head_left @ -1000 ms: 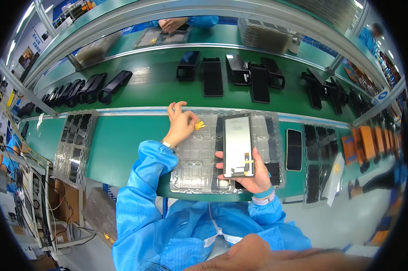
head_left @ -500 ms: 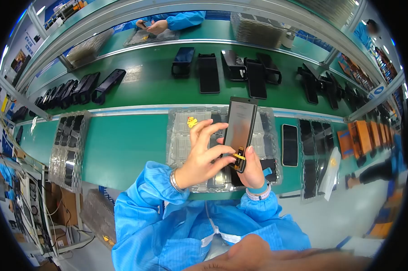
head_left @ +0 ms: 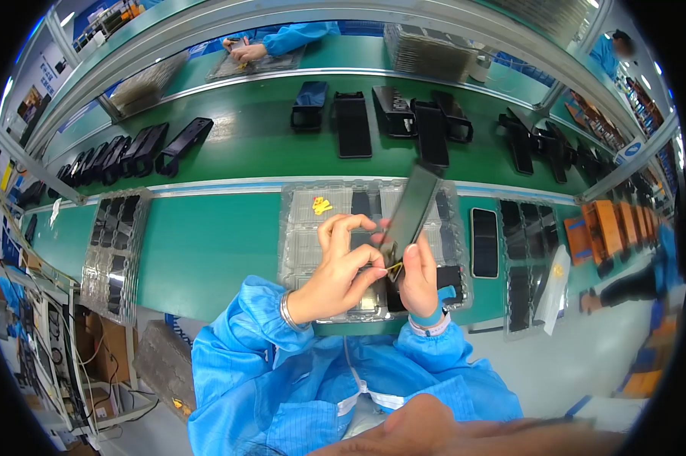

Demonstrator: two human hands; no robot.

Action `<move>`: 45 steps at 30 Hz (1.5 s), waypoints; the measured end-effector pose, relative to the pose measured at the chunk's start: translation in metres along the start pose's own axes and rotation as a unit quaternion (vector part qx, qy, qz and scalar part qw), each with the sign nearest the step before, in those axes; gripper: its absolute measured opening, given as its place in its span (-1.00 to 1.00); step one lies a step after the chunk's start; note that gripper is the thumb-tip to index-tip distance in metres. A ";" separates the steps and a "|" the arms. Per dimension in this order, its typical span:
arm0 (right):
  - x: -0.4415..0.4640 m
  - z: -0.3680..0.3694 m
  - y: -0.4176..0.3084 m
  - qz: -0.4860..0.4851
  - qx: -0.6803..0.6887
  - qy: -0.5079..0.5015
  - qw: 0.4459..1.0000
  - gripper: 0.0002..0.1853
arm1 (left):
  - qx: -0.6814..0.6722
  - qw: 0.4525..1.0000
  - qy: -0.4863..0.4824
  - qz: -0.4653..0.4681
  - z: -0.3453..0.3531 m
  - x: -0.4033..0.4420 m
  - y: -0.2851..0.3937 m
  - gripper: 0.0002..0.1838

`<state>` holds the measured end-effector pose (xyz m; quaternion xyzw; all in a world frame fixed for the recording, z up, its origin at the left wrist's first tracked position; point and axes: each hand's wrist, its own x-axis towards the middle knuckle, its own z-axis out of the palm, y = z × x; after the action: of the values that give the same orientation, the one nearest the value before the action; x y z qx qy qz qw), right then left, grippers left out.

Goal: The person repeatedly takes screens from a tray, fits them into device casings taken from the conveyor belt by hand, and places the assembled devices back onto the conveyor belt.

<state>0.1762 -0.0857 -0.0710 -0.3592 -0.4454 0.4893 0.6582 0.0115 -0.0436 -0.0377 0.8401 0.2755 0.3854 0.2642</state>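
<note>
My right hand (head_left: 417,283) grips a phone screen (head_left: 414,205) near its lower end and holds it tilted above a clear plastic tray (head_left: 297,247). The screen is blurred by motion. At that lower end, thumb and forefinger of my left hand (head_left: 334,272) pinch a small yellow strip (head_left: 393,267), which still touches the screen. Several yellow strips (head_left: 322,206) lie bunched in the tray's far left part. Dark panels sit in other compartments, partly covered by my hands.
Right of the tray lies a phone (head_left: 484,243), then another tray of dark panels (head_left: 519,266) with a white sheet (head_left: 553,292). A similar tray (head_left: 116,254) stands left. Black devices (head_left: 352,125) line the green belt (head_left: 244,144). Across it, a co-worker's hands (head_left: 244,52) work.
The phone screen has tilted, its top leaning right and its face turning away. My left fingers have closed on the yellow strip at its lower end. The co-worker's hands moved slightly left.
</note>
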 end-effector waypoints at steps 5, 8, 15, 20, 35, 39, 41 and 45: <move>0.014 -0.026 0.014 -0.134 -0.069 0.147 0.978 -0.47 | 0.100 0.990 0.056 -0.085 -0.009 -0.002 -0.058 -0.89; 0.010 -0.018 -0.002 -0.130 -0.016 0.110 0.985 -0.29 | 0.160 0.966 0.065 -0.191 -0.007 0.001 -0.141 -0.78; 0.004 -0.029 -0.008 -0.198 0.071 0.023 0.977 -0.02 | 0.305 0.904 0.106 -0.279 -0.041 0.011 -0.182 -0.42; -0.004 -0.037 -0.013 -0.131 0.149 0.015 0.980 0.04 | 0.371 0.721 0.281 -0.514 -0.138 -0.010 -0.301 -0.17; -0.011 -0.017 -0.017 -0.096 0.159 -0.002 0.983 -0.08 | 0.372 0.726 0.216 -0.537 -0.228 -0.043 -0.315 -0.53; -0.012 -0.011 -0.017 -0.077 0.129 0.002 0.989 -0.07 | 0.397 0.768 0.242 -0.441 -0.211 -0.046 -0.323 -0.45; -0.013 -0.014 -0.018 -0.078 0.118 0.007 0.990 -0.07 | 0.385 0.771 0.318 -0.395 -0.212 -0.046 -0.335 -0.33; -0.017 -0.020 -0.022 -0.096 0.099 0.015 0.990 -0.10 | 0.318 0.785 0.428 -0.315 -0.214 -0.037 -0.340 -0.17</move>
<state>0.1994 -0.1081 -0.0619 -0.2547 -0.4174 0.4599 0.7412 -0.2664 0.2222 -0.1591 0.4917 0.7167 0.4914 -0.0560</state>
